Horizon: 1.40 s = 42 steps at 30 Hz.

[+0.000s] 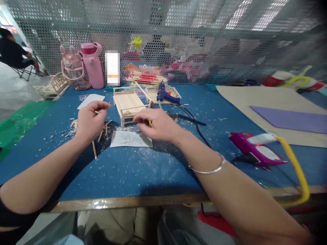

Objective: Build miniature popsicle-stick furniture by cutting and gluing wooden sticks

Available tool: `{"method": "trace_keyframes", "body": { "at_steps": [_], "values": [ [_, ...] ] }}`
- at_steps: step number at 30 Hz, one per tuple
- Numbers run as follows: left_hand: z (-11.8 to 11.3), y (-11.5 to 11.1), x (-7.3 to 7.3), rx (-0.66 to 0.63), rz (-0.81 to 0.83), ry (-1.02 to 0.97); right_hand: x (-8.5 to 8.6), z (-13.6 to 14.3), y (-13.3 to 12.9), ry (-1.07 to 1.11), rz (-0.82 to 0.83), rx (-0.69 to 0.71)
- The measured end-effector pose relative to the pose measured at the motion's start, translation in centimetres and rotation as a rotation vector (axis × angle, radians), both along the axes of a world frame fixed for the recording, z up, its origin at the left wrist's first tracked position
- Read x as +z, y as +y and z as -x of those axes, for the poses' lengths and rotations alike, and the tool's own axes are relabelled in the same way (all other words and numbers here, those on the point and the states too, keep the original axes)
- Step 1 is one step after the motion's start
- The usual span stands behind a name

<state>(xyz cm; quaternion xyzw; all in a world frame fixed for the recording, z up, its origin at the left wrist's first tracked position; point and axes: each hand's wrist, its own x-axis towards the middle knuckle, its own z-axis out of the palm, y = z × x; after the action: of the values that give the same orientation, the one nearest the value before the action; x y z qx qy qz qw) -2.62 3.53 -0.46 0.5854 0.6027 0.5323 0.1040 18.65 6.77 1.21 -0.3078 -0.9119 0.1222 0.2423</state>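
Between my two hands stands a small bed-like frame (130,103) made of thin wooden sticks. My left hand (92,119) is left of it, fingers curled around something small that I cannot make out. At its front right corner is my right hand (159,125), with thumb and fingers bent together and a small yellow piece (150,123) showing at them. Below the frame lies a white paper (131,139) with a few short stick bits on it. Broken sticks (100,136) and crumbs lie beside my left hand.
A blue glue gun (166,96) with a black cord rests behind my right hand. Two pink bottles (93,68) and red-tipped sticks (146,77) stand or lie at the back. At right are a purple device (258,149), a yellow-framed tool (297,170) and brown paper (237,102).
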Motion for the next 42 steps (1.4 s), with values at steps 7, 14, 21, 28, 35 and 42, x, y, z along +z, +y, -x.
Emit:
{"method": "trace_keyframes", "body": {
  "at_steps": [7,14,21,28,35,42],
  "values": [
    [-0.3,-1.5,0.8,-0.042,0.073,0.113,-0.3,0.1,0.2,-0.335,0.152,-0.061],
    [-0.2,-1.5,0.1,-0.277,0.204,0.394,-0.4,-0.1,0.6,-0.317,0.150,-0.122],
    [-1.6,-2.6,-0.6,-0.590,0.308,0.580,-2.3,1.2,1.1,-0.189,0.092,-0.178],
    [-1.2,-2.6,-0.3,-0.708,0.359,0.544,-2.2,1.6,0.8,-0.285,0.107,-0.183],
    [3.3,0.9,-1.1,-0.156,0.158,0.439,-2.3,1.8,0.1,-0.192,0.028,-0.117],
    [2.7,0.3,0.4,-0.054,0.431,0.598,-2.9,4.5,-0.7,-0.319,-0.007,-0.143]
  ]
}}
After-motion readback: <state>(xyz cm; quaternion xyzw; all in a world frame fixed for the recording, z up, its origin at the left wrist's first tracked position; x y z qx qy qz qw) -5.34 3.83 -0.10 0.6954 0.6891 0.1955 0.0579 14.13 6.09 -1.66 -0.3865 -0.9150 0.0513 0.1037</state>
